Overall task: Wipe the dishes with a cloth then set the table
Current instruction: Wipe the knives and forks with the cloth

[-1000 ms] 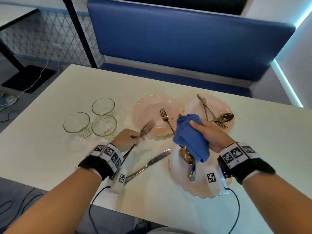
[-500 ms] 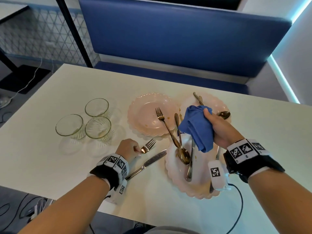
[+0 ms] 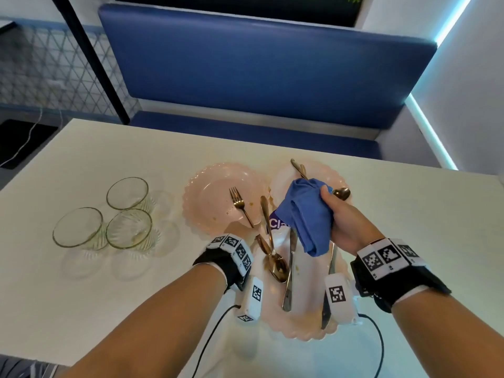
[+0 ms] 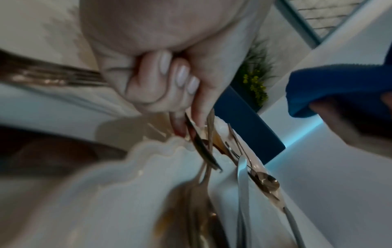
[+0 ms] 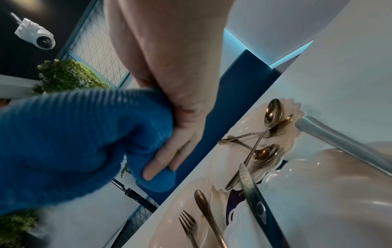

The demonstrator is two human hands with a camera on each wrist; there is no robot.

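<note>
Left hand (image 4: 161, 83) pinching a thin, slick gold spoon (image 3: 275, 264) by its handle, right hand (image 3: 346, 219) bunching the soft blue cloth (image 3: 305, 214), I'd grip mid-handle firmly.

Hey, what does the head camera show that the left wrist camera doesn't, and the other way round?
Head view only: three glass bowls on the table's left side, and a fork lying in the far pink plate.
Left wrist view only: the left hand, its fingers curled, tips at a utensil handle; whether they grip it is unclear.
Both: the right hand holding the blue cloth above the near plate of cutlery.
</note>
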